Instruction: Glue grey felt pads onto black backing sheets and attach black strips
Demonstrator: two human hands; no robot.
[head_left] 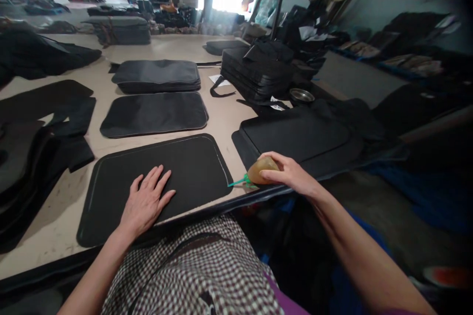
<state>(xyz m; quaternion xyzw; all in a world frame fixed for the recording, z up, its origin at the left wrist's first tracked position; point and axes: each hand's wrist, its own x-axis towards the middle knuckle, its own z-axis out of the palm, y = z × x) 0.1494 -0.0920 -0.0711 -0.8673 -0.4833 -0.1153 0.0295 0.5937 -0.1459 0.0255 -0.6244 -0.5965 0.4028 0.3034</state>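
A black panel with rounded corners (192, 167) lies flat at the table's front edge, a thin pale line running along its far and right borders. My left hand (146, 202) rests on it, fingers spread, holding nothing. In my right hand (284, 172) is a yellowish-brown squeeze bottle (261, 170), tilted so that its green nozzle (238, 181) points left. The nozzle's tip is at the panel's right edge, near the front corner. My right fingers wrap around the bottle.
Behind the panel lie another black panel (155, 114) and a stack of panels (157, 76). Layered black pieces (295, 133) are on the right, with a black bag (254, 71) and a metal bowl (302, 95) beyond. Dark cut pieces (22, 157) cover the left side.
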